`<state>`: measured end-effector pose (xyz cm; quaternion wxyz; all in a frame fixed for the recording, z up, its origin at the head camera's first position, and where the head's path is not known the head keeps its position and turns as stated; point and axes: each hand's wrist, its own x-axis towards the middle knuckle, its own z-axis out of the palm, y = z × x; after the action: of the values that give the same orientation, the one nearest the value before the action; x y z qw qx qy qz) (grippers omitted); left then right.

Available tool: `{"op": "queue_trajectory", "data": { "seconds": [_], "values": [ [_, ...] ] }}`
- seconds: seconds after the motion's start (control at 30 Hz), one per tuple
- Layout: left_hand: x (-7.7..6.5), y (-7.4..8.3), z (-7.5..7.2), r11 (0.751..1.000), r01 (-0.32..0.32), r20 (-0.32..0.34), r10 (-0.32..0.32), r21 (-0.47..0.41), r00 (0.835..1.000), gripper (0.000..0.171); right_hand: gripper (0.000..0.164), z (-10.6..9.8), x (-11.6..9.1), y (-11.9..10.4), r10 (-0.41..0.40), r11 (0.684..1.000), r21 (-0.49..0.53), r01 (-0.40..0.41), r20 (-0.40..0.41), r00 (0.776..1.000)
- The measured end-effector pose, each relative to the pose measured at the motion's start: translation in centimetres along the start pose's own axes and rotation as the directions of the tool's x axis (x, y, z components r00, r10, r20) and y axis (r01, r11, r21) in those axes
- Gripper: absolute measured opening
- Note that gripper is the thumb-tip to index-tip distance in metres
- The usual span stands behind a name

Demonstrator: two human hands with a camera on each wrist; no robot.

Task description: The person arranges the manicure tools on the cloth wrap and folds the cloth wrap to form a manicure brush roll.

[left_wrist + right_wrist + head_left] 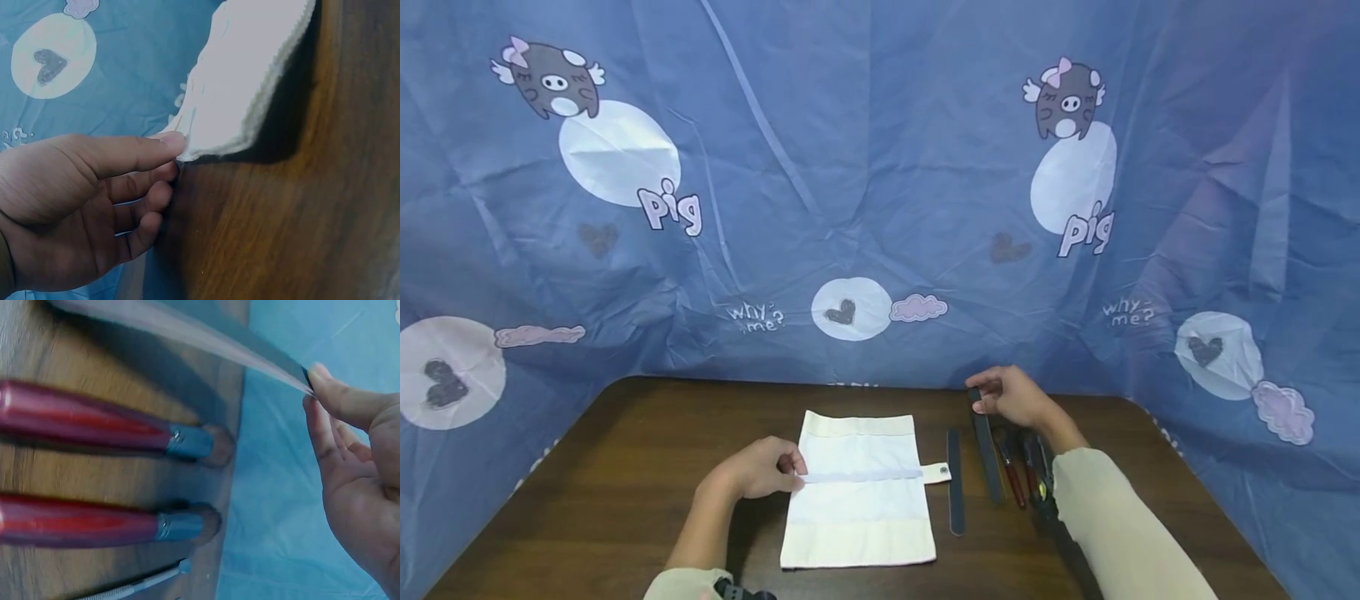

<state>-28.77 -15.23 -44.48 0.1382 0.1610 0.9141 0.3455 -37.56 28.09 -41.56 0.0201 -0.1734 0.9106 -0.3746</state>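
Head view: we see a blue printed curtain [865, 167] behind a brown wooden desk [670, 450], on which a white cloth [857, 508] lies spread out. The cloth lies to the right of the left grip [762, 468], which is closed in a pinch on its left edge near mid-length; in the left wrist view we find the thumb on top of the edge and the other fingers curled beneath. The held file [987, 458], a flat dark strip, runs from the right grip [1015, 400] toward the person. That grip is closed on the strip's far end alone, thumb to one side and fingertips to the other, as the right wrist view confirms. A loose file [955, 492] rests between the cloth and the held file, just beside the tip of the snap tab [935, 473].

By count, again in descending size, we have one cloth, bearing one snap tab; two files, one held and one lying; two red-handled brushes [94, 419], side by side to the right of the held file; and one slim metal tool [144, 584] next to them. Other dark items [1040, 479] near the right sleeve [1112, 508] are partly hidden, and we cannot count them.
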Motion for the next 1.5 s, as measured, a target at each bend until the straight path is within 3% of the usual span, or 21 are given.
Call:
{"op": "queue_trajectory", "data": {
  "seconds": [0.23, 0.33, 0.47, 0.7, 0.93, 1.3, 1.5],
  "values": [
    [0.0, -0.1, 0.0, 0.999, -0.039, -0.008, 0.039, -0.011, 0.999, 0.013, 0.03, 0.2, -0.5, -1.0, -0.031, 0.996, 0.077, 0.04, -0.108, 0.994],
    [-0.1, -0.1, 0.0, 1.0, -0.024, -0.013, 0.024, -0.009, 1.0, 0.013, 0.028, 0.4, -0.6, -1.6, -0.018, 0.993, 0.118, 0.033, -0.123, 0.992],
    [-0.2, -0.3, 0.1, 0.999, -0.048, -0.018, 0.048, -0.015, 0.999, 0.011, 0.028, 0.5, -0.7, -2.7, -0.015, 0.986, 0.163, 0.036, -0.129, 0.992],
    [-0.3, -0.8, 0.3, 0.996, -0.085, -0.029, 0.084, -0.024, 0.996, 0.01, 0.03, 0.6, -0.4, -5.6, -0.045, 0.975, 0.21, 0.079, -0.166, 0.985],
    [-0.2, -0.8, 0.4, 0.993, -0.113, -0.031, 0.112, -0.04, 0.993, 0.009, 0.027, 1.2, 0.5, -8.8, -0.127, 0.96, 0.223, 0.169, -0.19, 0.973],
    [-0.1, -1.4, 0.5, 0.986, -0.145, -0.043, 0.142, -0.081, 0.989, 0.006, 0.027, 4.4, 2.4, -12.6, -0.201, 0.896, 0.326, 0.303, -0.312, 0.929],
    [-0.2, -1.3, 0.5, 0.985, -0.151, -0.048, 0.147, -0.087, 0.988, 0.007, 0.025, 6.8, 3.5, -14.4, -0.236, 0.872, 0.326, 0.364, -0.37, 0.899]
  ]
}}
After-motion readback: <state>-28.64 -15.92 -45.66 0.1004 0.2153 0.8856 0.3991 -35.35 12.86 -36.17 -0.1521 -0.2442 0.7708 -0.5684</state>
